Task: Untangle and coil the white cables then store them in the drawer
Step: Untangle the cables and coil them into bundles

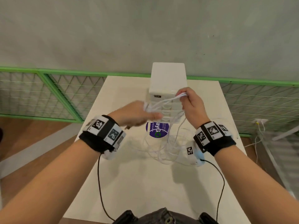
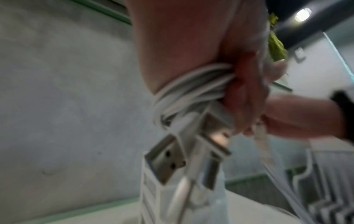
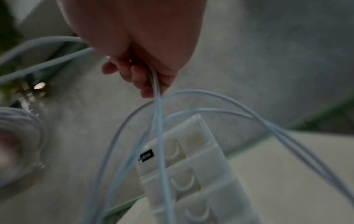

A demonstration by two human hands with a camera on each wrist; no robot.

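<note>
Thin white cables [image 1: 163,104] stretch between my two hands above the table. My left hand [image 1: 139,113] has several turns of cable wound round its fingers [image 2: 193,91], and USB plugs [image 2: 168,160] hang below the coil. My right hand [image 1: 187,101] is raised higher and pinches the cables [image 3: 156,84] in curled fingers. Loose loops of cable [image 1: 166,147] trail down onto the table. The white drawer unit [image 1: 166,81] stands behind the hands with its drawers [image 3: 184,181] closed.
The small white table [image 1: 145,183] carries a purple round sticker [image 1: 157,130] in front of the drawer unit. A green-framed mesh fence [image 1: 48,94] runs behind the table. Black wrist-camera leads [image 1: 100,183] hang down towards my body.
</note>
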